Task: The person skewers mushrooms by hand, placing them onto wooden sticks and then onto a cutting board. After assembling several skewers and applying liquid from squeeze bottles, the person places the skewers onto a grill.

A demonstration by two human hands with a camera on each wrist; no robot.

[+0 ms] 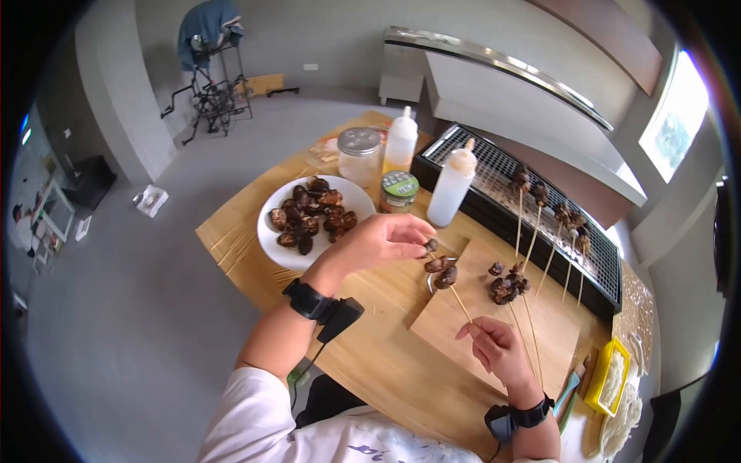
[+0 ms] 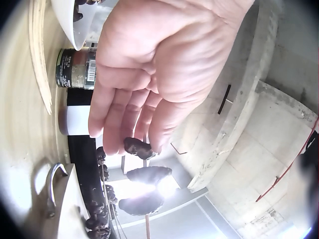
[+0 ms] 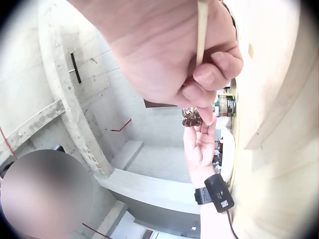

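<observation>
My right hand grips the lower part of a thin wooden skewer, its fingers curled round the stick. Dark brown mushroom caps are threaded on the skewer's upper end. At the tip, my left hand pinches one more dark mushroom between thumb and fingertips. Two larger caps sit just beyond it on the stick in the left wrist view. Left of the left hand, a white plate carries a heap of loose dark mushrooms.
Several filled skewers lean on a black grill; others lie on the cutting board. Two squeeze bottles, a lidded jar and a small green-lidded jar stand behind. Bare sticks lie left; a yellow tray is right.
</observation>
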